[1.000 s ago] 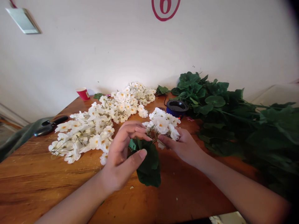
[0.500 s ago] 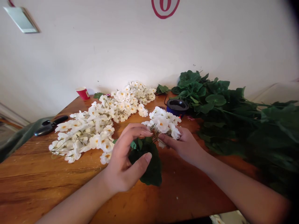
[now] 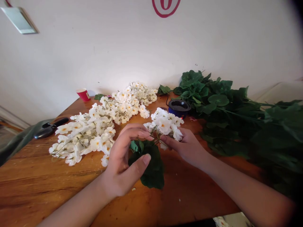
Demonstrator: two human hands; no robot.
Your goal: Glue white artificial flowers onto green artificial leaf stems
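Head view: L hand (image 3: 123, 160) curled, thumb pressing dark green artificial leaf (image 3: 151, 168) w/ fingertips near stems. R hand (image 3: 183, 146) pinching white blossom sprig (image 3: 164, 124) at its stems; sprig + leaf sit mid-view, hands just apart. Bigger blossom pile (image 3: 94, 132) at 10 o'clock, leafy stems (image 3: 220, 107) at 2 o'clock, navy bowl (image 3: 179, 108) at 1 o'clock, red paper cup (image 3: 83, 95) at 11 o'clock, all on wooden bench (image 3: 47, 179).

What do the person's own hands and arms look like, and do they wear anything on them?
The left hand and right hand are bare: no gloves, rings or watch show. The left forearm and right forearm show no sleeves. The nails look short and unpainted.
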